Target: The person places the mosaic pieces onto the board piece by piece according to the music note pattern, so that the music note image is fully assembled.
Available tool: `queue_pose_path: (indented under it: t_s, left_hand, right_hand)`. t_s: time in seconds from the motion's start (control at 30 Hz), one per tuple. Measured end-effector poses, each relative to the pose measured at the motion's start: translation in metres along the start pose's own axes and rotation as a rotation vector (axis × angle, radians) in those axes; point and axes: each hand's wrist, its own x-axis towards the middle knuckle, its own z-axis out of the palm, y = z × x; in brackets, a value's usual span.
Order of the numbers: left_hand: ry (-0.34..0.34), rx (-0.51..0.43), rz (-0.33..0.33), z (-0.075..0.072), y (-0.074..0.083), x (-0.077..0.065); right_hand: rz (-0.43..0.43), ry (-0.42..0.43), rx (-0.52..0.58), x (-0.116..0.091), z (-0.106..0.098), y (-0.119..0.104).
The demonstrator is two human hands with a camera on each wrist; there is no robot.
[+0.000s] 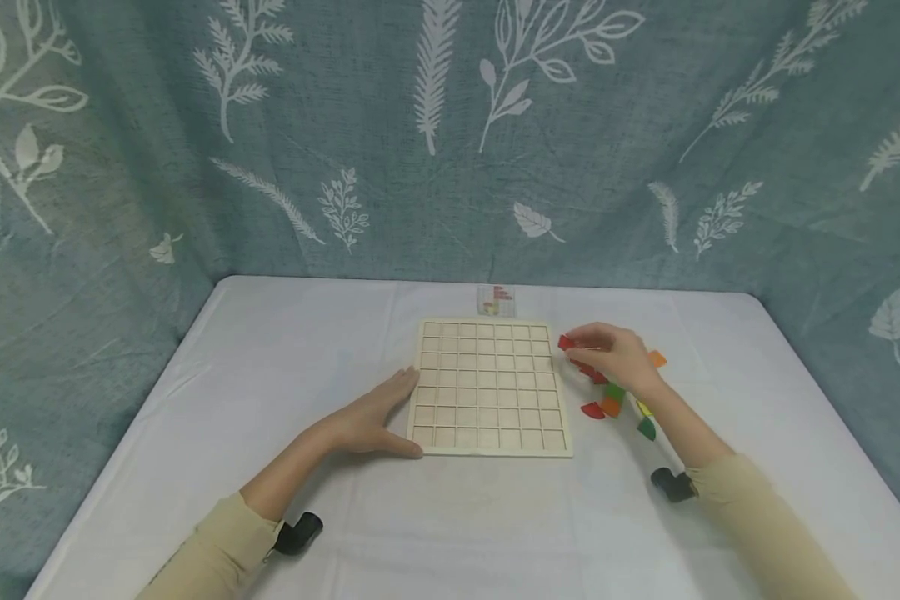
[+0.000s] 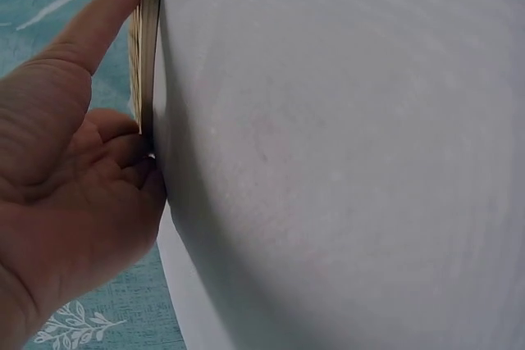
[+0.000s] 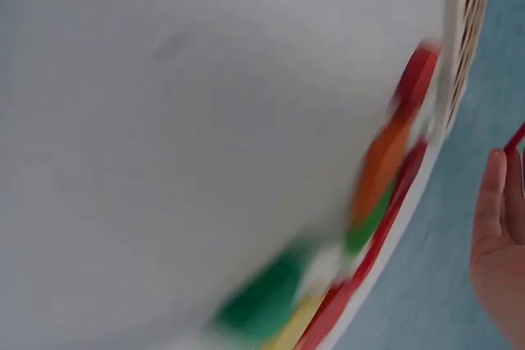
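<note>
A square pale wooden grid board lies flat on the white-covered table. My left hand rests at its lower left corner, fingers extended along the left edge and thumb along the front edge. In the left wrist view, the thumb of the left hand reaches along the board's side. Beyond the board's right edge, my right hand pinches a small red piece between thumb and fingertips, raised above the table. Under and beside that hand lie a red quarter-round piece, an orange piece and a green piece.
Another orange piece lies to the right of the right hand, and a yellow piece is partly hidden by the wrist. A small printed card lies behind the board. A patterned blue-green curtain hangs behind the table.
</note>
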Motion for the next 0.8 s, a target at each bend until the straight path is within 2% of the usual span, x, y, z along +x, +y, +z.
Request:
queue_pose_path:
  t_s: [0.17, 0.37, 0.5, 0.8]
  left_hand:
    - [-0.002, -0.014, -0.015, 0.002, -0.001, 0.000]
    - [0.002, -0.033, -0.022, 0.003, 0.000, -0.001]
    - [0.000, -0.031, -0.009, 0.004, 0.000, -0.001]
    - [0.001, -0.022, -0.015, 0.002, -0.001, -0.002]
  right_hand:
    - [-0.055, -0.042, 0.001, 0.029, 0.039, -0.027]
    - [-0.249, -0.092, -0.146, 0.062, 0.073, -0.048]
    - [-0.305, -0.097, -0.223, 0.073, 0.081, -0.056]
    - [-0.285, -0.103, -0.287, 0.078, 0.083, -0.056]
